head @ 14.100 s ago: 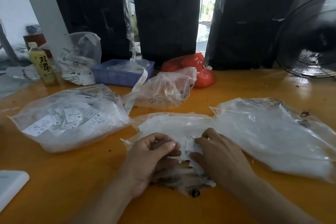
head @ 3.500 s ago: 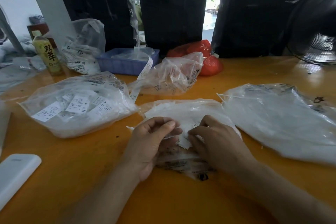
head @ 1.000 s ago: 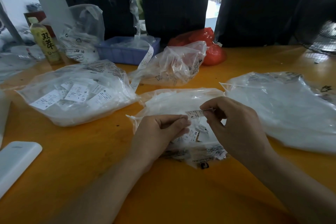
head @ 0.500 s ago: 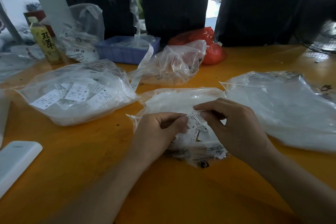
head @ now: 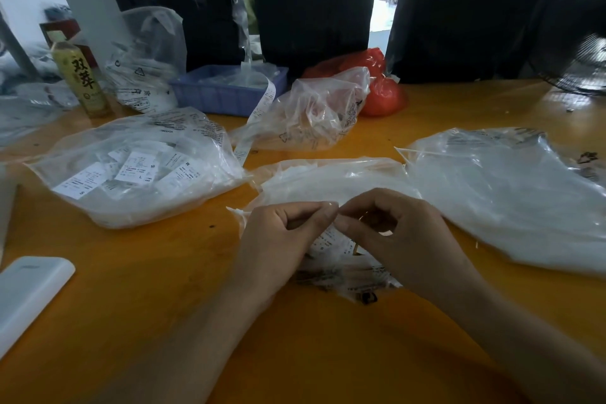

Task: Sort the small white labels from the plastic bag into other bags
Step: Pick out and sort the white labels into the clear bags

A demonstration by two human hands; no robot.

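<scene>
The central clear plastic bag (head: 328, 179) lies on the orange table (head: 157, 275) with small white labels (head: 329, 243) showing at its near end. Over that end my left hand (head: 278, 239) and my right hand (head: 403, 233) meet fingertip to fingertip, fingers curled. Together they pinch a small white label that the fingertips almost hide. A fuller bag of printed labels (head: 137, 170) lies to the left. To the right is a large flat clear bag (head: 511, 197).
Behind are a crumpled clear bag (head: 314, 115), a red bag (head: 378, 88), a blue tray (head: 226, 92) with a paper label strip (head: 259, 118), a tea bottle (head: 82, 82) and another clear bag (head: 147, 52). A white device (head: 29, 292) lies near left, a fan (head: 583, 65) far right.
One second ago my right hand held a label up clear of the bag. It has since brought it down and left to my left hand's fingertips, which have barely moved.
</scene>
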